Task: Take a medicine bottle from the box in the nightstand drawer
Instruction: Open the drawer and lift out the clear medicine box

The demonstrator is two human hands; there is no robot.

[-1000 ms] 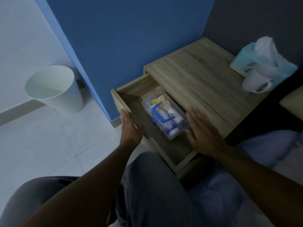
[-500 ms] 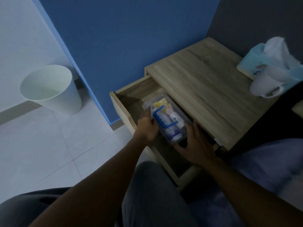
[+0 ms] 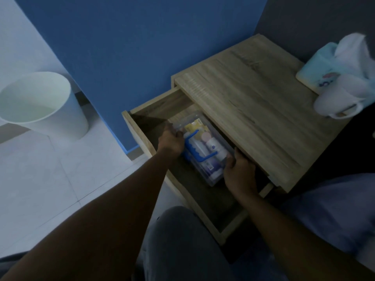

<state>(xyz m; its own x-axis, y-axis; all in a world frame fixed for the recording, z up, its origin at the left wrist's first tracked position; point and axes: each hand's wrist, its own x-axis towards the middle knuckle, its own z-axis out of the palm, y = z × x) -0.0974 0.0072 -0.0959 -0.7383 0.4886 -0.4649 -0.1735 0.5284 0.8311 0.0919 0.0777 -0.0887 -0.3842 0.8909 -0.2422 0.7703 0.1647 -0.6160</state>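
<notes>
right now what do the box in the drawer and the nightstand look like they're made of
Box: clear plastic, probably; the bottles show through its lid, and its handle looks like blue plastic. Nightstand: matte wood or wood-look laminate, going by the grey-brown grain; which one is unclear.

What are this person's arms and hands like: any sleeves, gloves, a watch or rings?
Both forearms are bare from the bottom of the picture to the wrists, with no sleeve in view. The left hand and right hand wear no gloves. No watch, bracelet or ring shows, though the dim light could hide small details.
</notes>
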